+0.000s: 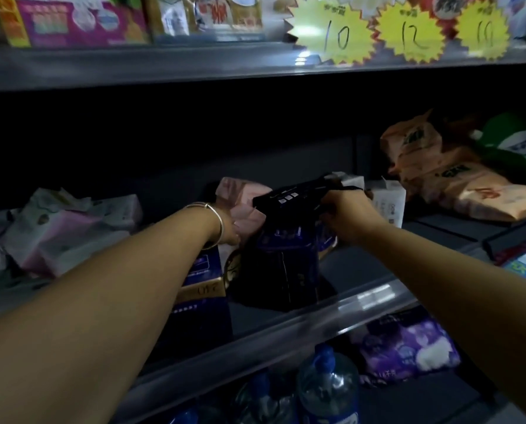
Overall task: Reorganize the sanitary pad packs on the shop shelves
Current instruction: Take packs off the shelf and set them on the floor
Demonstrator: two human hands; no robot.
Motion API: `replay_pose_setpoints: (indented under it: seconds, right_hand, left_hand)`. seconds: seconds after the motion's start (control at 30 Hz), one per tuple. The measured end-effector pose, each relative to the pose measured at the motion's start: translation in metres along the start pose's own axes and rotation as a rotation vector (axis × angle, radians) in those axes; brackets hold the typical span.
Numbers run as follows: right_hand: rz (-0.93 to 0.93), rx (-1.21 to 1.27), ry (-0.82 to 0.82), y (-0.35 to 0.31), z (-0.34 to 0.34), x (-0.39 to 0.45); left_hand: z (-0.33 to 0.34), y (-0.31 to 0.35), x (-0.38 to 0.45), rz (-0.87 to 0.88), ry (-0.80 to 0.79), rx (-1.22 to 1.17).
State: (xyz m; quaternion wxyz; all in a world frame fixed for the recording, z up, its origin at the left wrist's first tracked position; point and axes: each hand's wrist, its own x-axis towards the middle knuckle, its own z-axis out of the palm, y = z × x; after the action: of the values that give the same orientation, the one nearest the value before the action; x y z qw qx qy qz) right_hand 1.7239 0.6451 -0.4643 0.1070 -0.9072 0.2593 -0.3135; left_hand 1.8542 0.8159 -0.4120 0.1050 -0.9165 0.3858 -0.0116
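Our right hand grips a black pack atop the dark stack, left hand hidden behind it, grip unclear; stack may topple.

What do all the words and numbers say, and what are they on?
"10" on the left yellow starburst price tag
"12" on the middle yellow starburst price tag
"10" or "11", unclear, on the right yellow starburst price tag
Print on the black pack gripped by the right hand, the orange packs and the purple pack is too blurred to read.
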Motion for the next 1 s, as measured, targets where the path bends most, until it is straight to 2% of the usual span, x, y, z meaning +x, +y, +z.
replay_pose_setpoints:
  seconds: [0.1, 0.2, 0.33, 0.5, 0.57, 0.7, 0.93, 1.0]
  right_hand:
    - [0.063, -0.021, -0.018, 0.016, 0.006, 0.008]
    - [0.054, -0.069, -0.033, 0.029, 0.013, 0.018]
    - [0.059, -0.08, -0.07, 0.035, 0.014, 0.025]
    - [0.048, -0.079, -0.082, 0.03, 0.005, 0.028]
    - [0.036, -0.088, -0.083, 0.028, 0.001, 0.029]
    - [0.045, -0.103, -0.072, 0.035, -0.005, 0.032]
    - [0.151, -0.281, 0.018, 0.069, -0.012, 0.021]
    - [0.23, -0.291, 0.045, 0.08, -0.014, 0.018]
  left_hand:
    - [0.005, -0.006, 0.024, -0.036, -0.155, 0.079]
    - [0.007, -0.002, 0.035, -0.075, -0.225, 0.149]
    - [0.007, 0.0, 0.038, -0.107, -0.215, 0.228]
    - [-0.013, -0.006, 0.033, -0.118, -0.23, 0.18]
    - [-0.027, -0.005, 0.023, -0.115, -0.173, 0.144]
    - [-0.054, 0.011, 0.006, -0.085, 0.047, 0.089]
    - [-0.072, 0.075, 0.023, 0.13, 0.407, -0.014]
    - [-0.065, 0.099, 0.033, 0.199, 0.459, -0.028]
